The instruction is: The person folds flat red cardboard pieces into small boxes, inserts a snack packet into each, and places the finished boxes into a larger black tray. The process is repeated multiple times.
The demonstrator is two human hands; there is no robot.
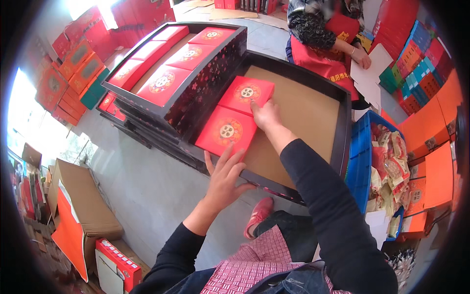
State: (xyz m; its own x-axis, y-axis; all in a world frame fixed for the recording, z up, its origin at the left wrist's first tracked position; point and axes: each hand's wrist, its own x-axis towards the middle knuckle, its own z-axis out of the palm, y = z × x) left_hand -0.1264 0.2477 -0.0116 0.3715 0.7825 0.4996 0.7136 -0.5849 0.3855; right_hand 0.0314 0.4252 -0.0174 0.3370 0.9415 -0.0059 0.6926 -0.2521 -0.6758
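Observation:
Two red gift boxes with round printed emblems lie side by side along the left wall of a black tray (344, 127). The farther red gift box (247, 90) has my right hand (268, 116) at its near right corner, thumb over the top edge and fingers curled by its side. At the nearer red gift box (220, 128), my left hand (224, 182) is open, fingers spread, with its fingertips by the box's near edge. My right hand's fingertips are partly hidden.
Left of the tray, stacked black trays (203, 81) hold more red boxes. A blue crate (361, 159) of packaged goods stands at right. Across from me sits a person in a red apron (327, 61), hand on white card. A cardboard carton (85, 206) is on the floor at left.

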